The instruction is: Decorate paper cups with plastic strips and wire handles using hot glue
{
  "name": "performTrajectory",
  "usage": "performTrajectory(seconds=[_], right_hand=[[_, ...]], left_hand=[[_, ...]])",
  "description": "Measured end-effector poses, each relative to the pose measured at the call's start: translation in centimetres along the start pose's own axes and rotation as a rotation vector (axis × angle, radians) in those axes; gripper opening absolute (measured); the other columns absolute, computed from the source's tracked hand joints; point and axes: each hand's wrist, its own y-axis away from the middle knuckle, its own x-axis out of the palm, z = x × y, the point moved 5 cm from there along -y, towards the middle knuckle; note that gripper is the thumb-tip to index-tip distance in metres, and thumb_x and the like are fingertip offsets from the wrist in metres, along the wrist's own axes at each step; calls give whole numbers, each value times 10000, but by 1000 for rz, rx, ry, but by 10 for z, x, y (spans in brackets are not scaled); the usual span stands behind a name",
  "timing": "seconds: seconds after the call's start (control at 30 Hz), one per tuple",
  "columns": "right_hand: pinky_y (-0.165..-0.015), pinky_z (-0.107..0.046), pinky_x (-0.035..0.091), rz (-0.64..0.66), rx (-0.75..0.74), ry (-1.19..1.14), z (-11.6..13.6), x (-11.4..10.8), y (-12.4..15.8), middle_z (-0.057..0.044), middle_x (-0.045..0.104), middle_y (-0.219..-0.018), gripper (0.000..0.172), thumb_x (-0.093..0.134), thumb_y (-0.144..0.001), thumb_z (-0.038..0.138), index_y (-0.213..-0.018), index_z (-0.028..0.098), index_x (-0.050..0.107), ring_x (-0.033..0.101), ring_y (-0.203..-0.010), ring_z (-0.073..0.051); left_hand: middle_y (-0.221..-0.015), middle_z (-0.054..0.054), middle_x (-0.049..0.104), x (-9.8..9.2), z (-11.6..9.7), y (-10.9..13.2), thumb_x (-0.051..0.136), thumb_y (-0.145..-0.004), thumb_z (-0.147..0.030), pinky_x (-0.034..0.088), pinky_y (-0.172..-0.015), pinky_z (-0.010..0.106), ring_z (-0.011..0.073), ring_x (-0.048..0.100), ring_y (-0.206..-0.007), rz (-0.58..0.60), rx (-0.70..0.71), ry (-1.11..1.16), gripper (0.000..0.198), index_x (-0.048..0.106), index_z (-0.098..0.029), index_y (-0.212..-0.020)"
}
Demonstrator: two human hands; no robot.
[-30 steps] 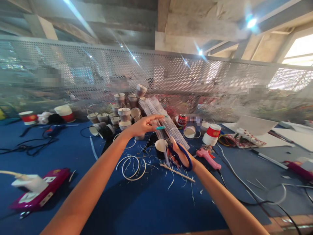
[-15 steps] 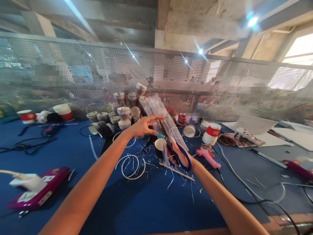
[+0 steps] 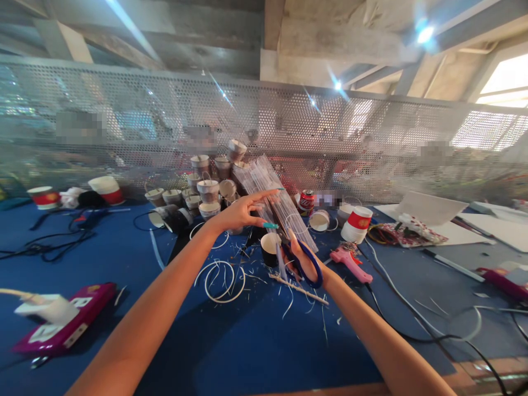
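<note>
My left hand (image 3: 241, 213) is open over the clear plastic sticks (image 3: 259, 175), with thumb and index finger spread apart and teal nails showing. Whether its fingers touch the sticks I cannot tell. Blue-handled scissors (image 3: 314, 273) are gripped in my right hand (image 3: 299, 254), their blades pointing up and left towards my left hand. Part of the clear sticks also shows below my right fingers. Just left of the scissors stands a small dark cup with a pale top (image 3: 270, 245). A thin twig (image 3: 303, 289) lies in front of my right hand.
Small buckets (image 3: 208, 190) are piled behind my left hand. White cord loops (image 3: 225, 281) and scraps lie on the blue table (image 3: 198, 346). At right are a pink glue gun (image 3: 350, 265), a red can (image 3: 306, 202) and cables. A purple power strip (image 3: 68, 324) sits at left.
My left index finger has lifted slightly, widening the gap to the thumb. My right hand and the scissors have stayed almost in place.
</note>
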Motion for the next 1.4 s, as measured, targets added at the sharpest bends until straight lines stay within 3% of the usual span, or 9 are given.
performTrajectory(seconds=[0.3, 0.67, 0.87, 1.03, 1.17, 1.4], right_hand=[[-292, -206, 254, -28, 23, 42, 3, 1, 2, 59, 355, -437, 620, 303, -693, 795, -642, 195, 450, 314, -330, -63], [-259, -207, 227, -56, 18, 66, -1, 0, 2, 72, 333, -397, 645, 331, -605, 849, -616, 209, 418, 286, -290, -55], [-250, -200, 226, -85, 13, 97, 0, 0, 1, 78, 321, -374, 624, 335, -634, 828, -594, 208, 395, 282, -268, -49], [-245, -188, 228, -72, 24, 113, 2, 0, 1, 73, 341, -385, 636, 349, -623, 829, -594, 197, 415, 286, -270, -44], [-256, -186, 223, -67, 10, 119, 1, 0, 1, 67, 347, -412, 605, 377, -657, 795, -608, 194, 428, 278, -295, -42], [-256, -172, 222, -70, 12, 130, -3, -2, 1, 79, 327, -404, 593, 377, -672, 783, -619, 194, 417, 278, -289, -37]], left_hand=[[-1404, 88, 390, 1, -5, -1, 695, -694, -256, 200, -1065, 514, 252, 307, -1314, -6, 1, -27, 705, 382, -317, -1323], [-1378, 95, 426, -1, -3, 0, 710, -673, -256, 196, -1057, 544, 266, 343, -1293, -30, 23, -61, 736, 377, -312, -1328], [-1400, 96, 394, -2, -2, 0, 709, -671, -274, 202, -1061, 525, 271, 308, -1311, -40, 20, -64, 724, 390, -308, -1320], [-1422, 92, 358, -9, 0, 2, 705, -676, -295, 258, -1038, 525, 282, 368, -1273, -66, 22, -37, 673, 430, -298, -1291], [-1368, 134, 427, -16, 0, 2, 683, -702, -314, 341, -1000, 488, 274, 447, -1213, -114, 16, 24, 640, 437, -236, -1288], [-1340, 148, 459, -16, -1, 3, 733, -645, -285, 393, -964, 478, 278, 463, -1203, -149, -22, 64, 720, 423, -226, -1292]])
